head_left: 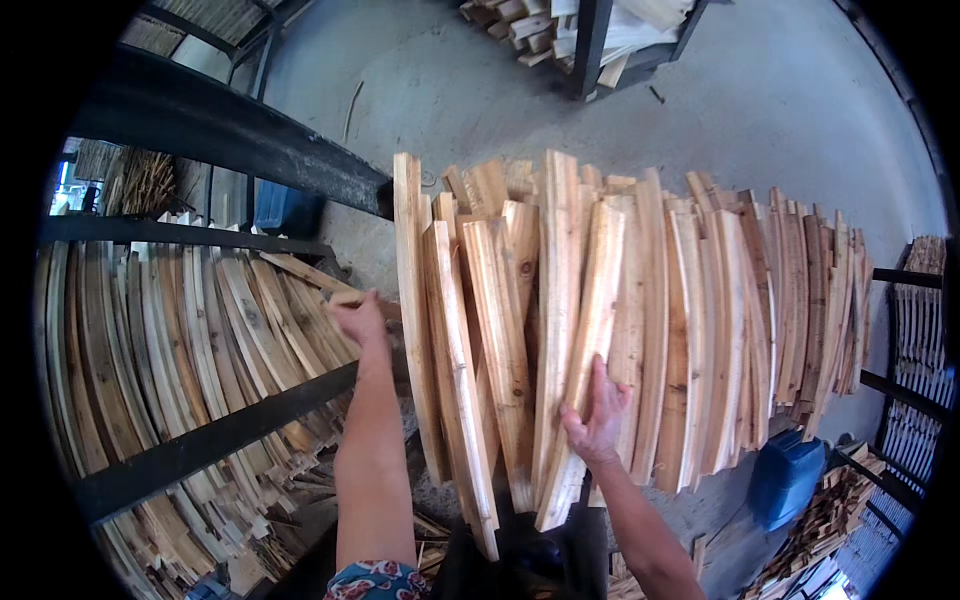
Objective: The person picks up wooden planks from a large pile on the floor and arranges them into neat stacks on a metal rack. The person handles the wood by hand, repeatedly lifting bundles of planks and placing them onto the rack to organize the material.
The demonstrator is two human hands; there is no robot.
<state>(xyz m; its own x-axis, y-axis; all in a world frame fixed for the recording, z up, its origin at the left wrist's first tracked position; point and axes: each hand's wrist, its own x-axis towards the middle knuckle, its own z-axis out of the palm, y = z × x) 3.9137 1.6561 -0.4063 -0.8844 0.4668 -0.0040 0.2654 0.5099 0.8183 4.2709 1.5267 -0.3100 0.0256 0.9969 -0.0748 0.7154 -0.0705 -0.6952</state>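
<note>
My right hand [597, 412] is closed on a pale wooden strip [598, 310], its thumb on the left side and its fingers along the right. That strip leans over a long row of wooden strips [690, 340] standing side by side in front of me. To the left, my left hand [360, 318] is closed by the end of another wooden strip [298, 270], which slants over a second stack of strips [170, 320]. Several loose strips lie crosswise at the near end of the row, one dark-edged strip [465, 390] among them.
Black metal beams [230, 135] frame the left stack, with a lower bar [220, 435] crossing it. A blue plastic jug [787, 480] stands on the floor at right, near piled wood scraps [815, 525]. Another rack with wood [600, 45] is at the far side.
</note>
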